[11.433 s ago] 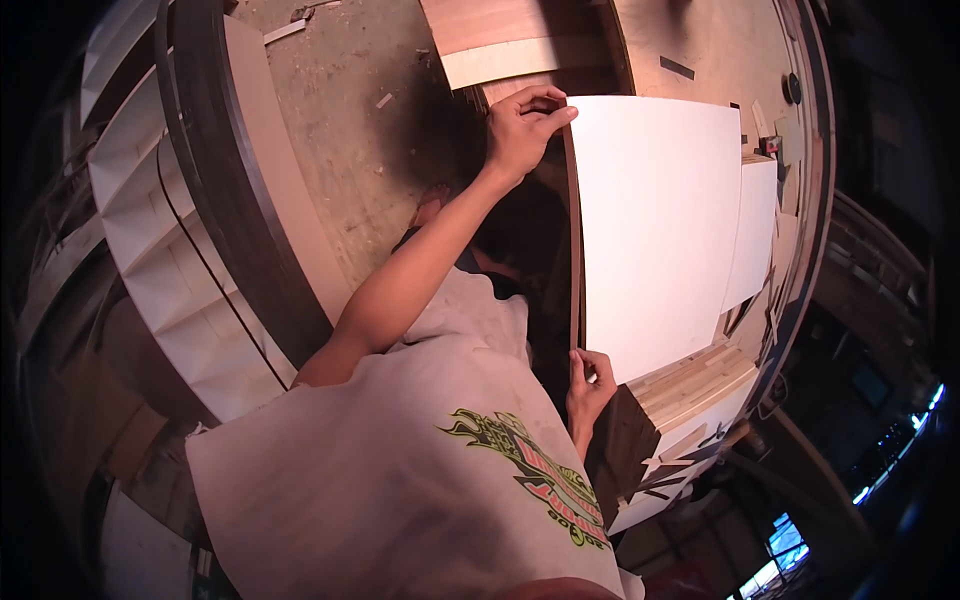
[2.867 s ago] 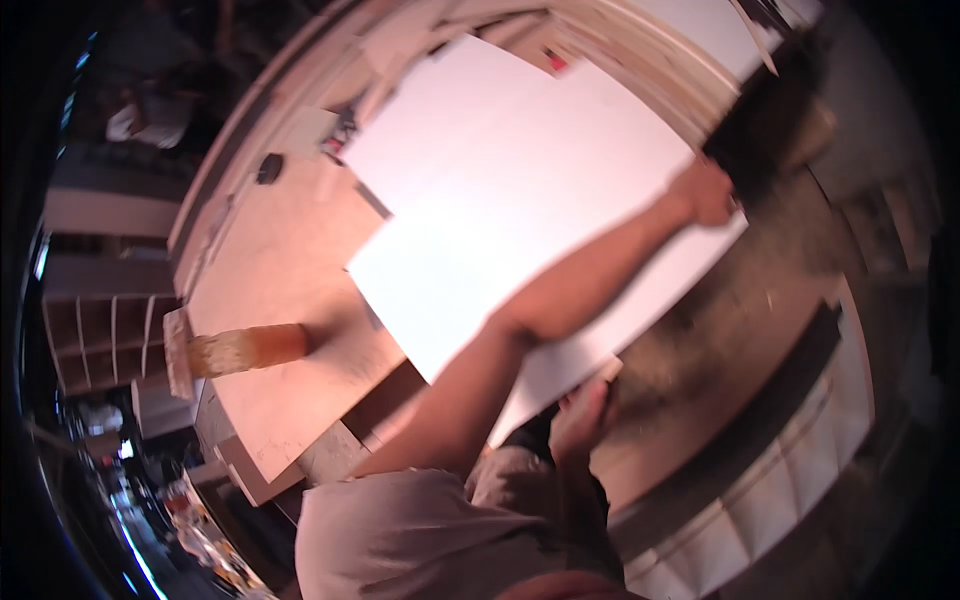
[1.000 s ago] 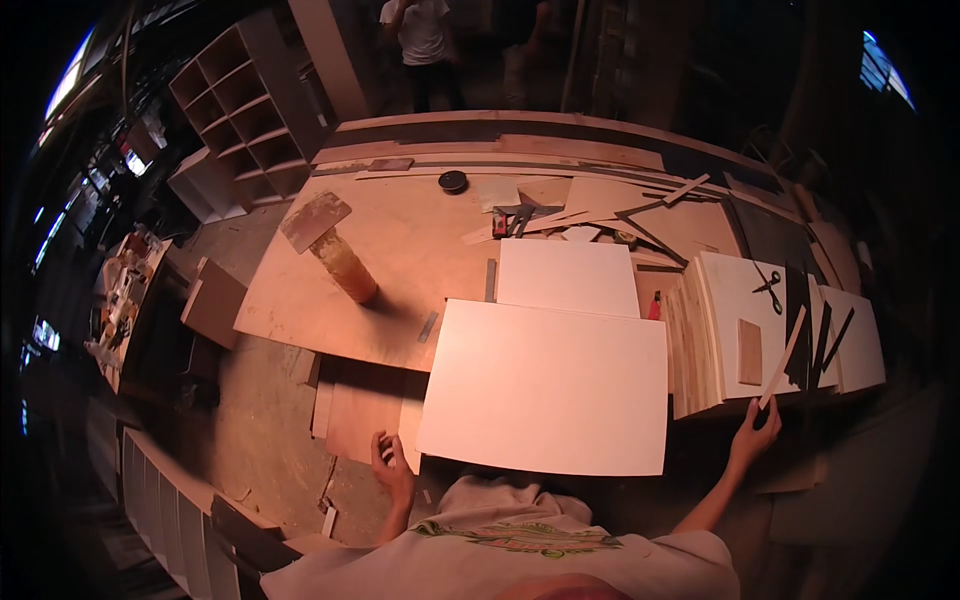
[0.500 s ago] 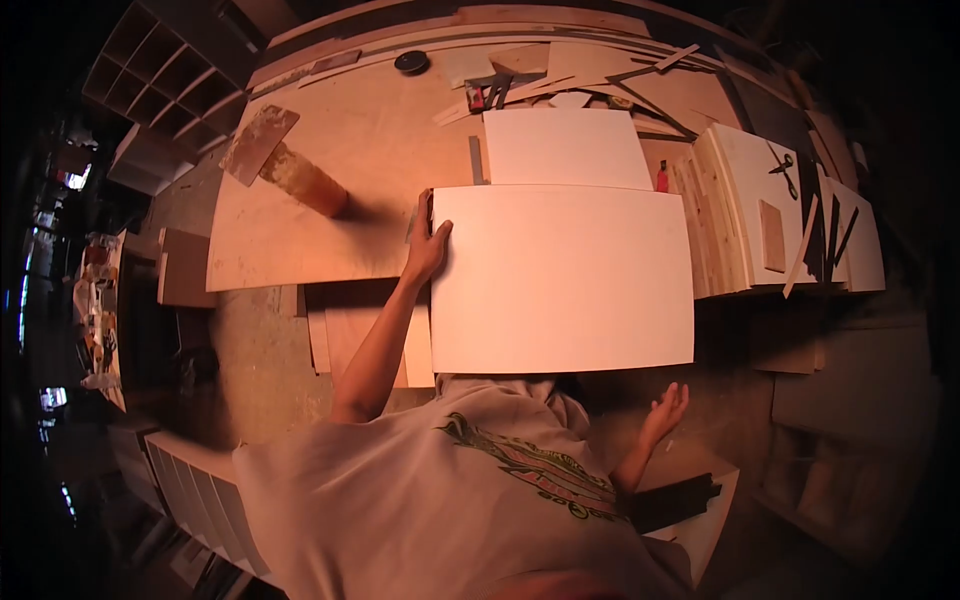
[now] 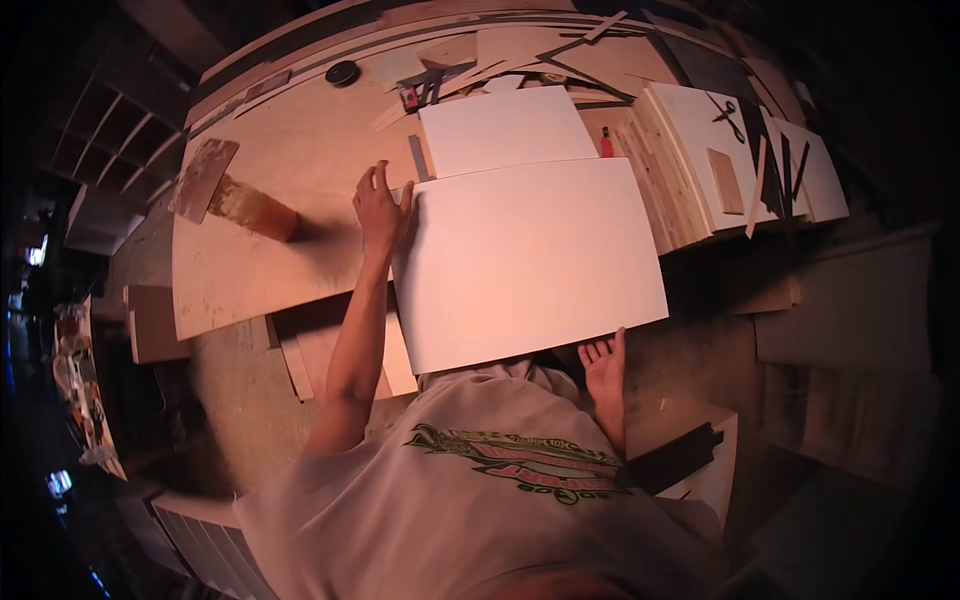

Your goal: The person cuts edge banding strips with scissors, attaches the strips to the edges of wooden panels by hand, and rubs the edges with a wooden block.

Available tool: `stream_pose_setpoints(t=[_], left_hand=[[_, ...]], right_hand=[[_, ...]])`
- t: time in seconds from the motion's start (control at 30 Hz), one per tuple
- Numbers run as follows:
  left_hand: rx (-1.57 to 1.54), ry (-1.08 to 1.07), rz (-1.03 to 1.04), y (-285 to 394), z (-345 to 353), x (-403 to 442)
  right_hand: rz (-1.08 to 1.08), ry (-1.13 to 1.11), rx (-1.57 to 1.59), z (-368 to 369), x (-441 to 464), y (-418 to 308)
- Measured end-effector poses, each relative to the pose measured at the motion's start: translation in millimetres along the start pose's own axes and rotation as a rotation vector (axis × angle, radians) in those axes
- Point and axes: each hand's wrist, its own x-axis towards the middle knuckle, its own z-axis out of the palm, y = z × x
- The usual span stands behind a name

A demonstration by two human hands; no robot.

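A large white panel (image 5: 530,265) lies in front of my body, its near edge by my waist. My left hand (image 5: 381,208) is at its upper left edge, fingers spread and lifted, the thumb side by the panel's edge. Just below the near edge, toward the right, is my right hand (image 5: 604,365), palm up with fingers stretched out; whether the fingertips touch the panel I cannot tell. Beyond the large panel lies a smaller white panel (image 5: 508,130), partly covered by it. A red-handled tool (image 5: 606,142) is close to its right side.
The wooden worktable (image 5: 290,130) carries a glue-stained bottle (image 5: 255,208) with a flat spreader (image 5: 206,180) on it, and a round black object (image 5: 343,73). Stacked boards (image 5: 670,165) at the right hold scissors (image 5: 727,117) and strips. Behind are scattered wood offcuts (image 5: 590,65).
My left hand has loosened from the panel's left edge, its fingers spreading. The right hand has risen to the near edge. The view has turned, so the panel appears tilted.
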Motion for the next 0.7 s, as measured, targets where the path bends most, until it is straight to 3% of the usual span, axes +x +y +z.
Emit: stream_pose_setpoints(t=[0.03, 0.1, 0.17, 0.37, 0.47, 0.57, 0.7], left_hand=[[-0.022, 0.001, 0.021, 1, 6, 13], [0.084, -0.836, -0.061, -3, 17, 31], [0.031, -0.748, 0.001, -13, 35, 27], [-0.125, -0.962, -0.042, -8, 50, 46], [-0.007, -0.929, -0.216, 12, 29, 44], [-0.021, -0.915, -0.253, 16, 11, 48], [-0.062, -0.736, -0.326, 8, -25, 64]], right_hand=[[0.047, -0.055, 0.005, 5, -5, 7], [0.042, -0.122, -0.022, 16, -15, 16], [0.044, -0.198, -0.054, 20, -14, 17], [-0.073, -0.113, -0.103, 22, 1, 34], [-0.136, -0.184, -0.155, 24, 5, 33], [-0.165, -0.173, -0.183, 28, -11, 23], [-0.204, -0.324, -0.211, 49, 1, 0]])
